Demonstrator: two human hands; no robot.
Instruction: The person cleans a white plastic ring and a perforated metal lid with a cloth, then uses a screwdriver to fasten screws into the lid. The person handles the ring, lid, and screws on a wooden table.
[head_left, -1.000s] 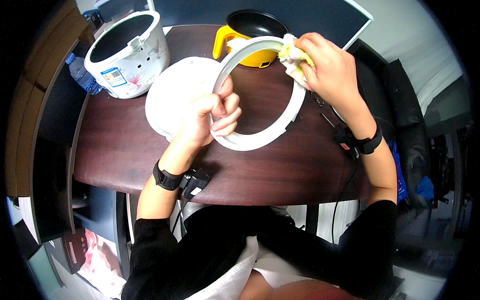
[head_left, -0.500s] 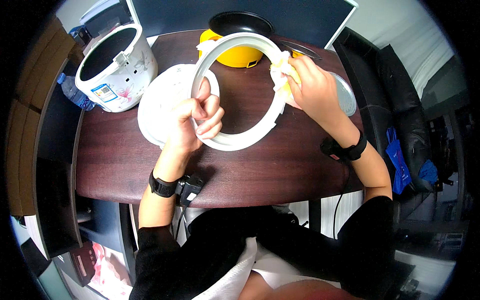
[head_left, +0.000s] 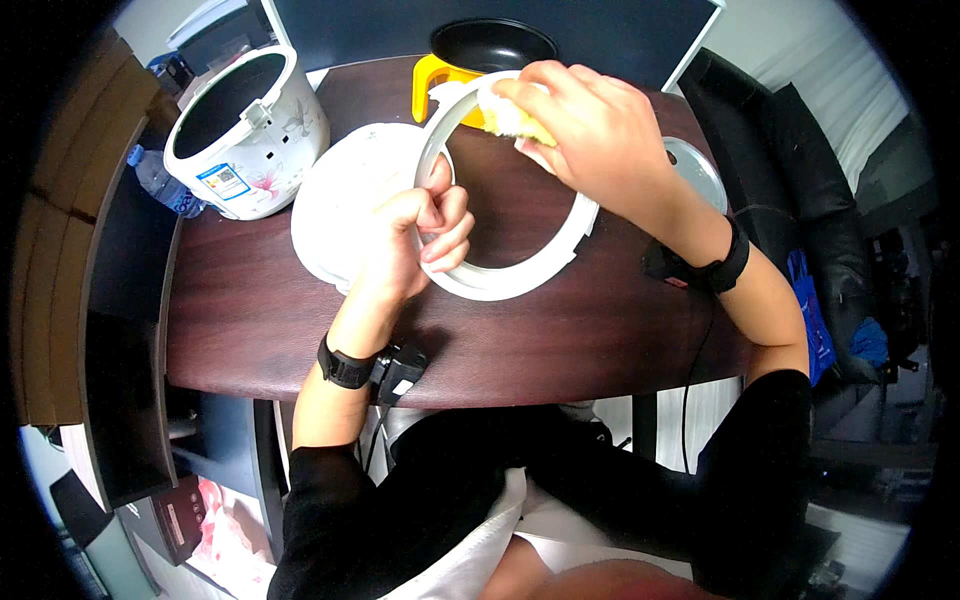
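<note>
Left hand (head_left: 412, 232) is clenched on white ring (head_left: 500, 285), yellow-white cloth (head_left: 510, 120) grasped against it by right hand (head_left: 612, 125); wiping seemingly underway, steady hold needed for next stroke.

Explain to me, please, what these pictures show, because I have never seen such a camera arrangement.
There is no machine here, only a person's two bare hands. Every picture comes from one wide camera on the head, looking down; straight edges bend near its rim, and its left is the person's left. The left hand grips a white ring. The right hand holds a yellow and white cloth against the ring's far side. On the dark table are an open white cooker, a yellow pot with black inside, and a round white piece.
</note>
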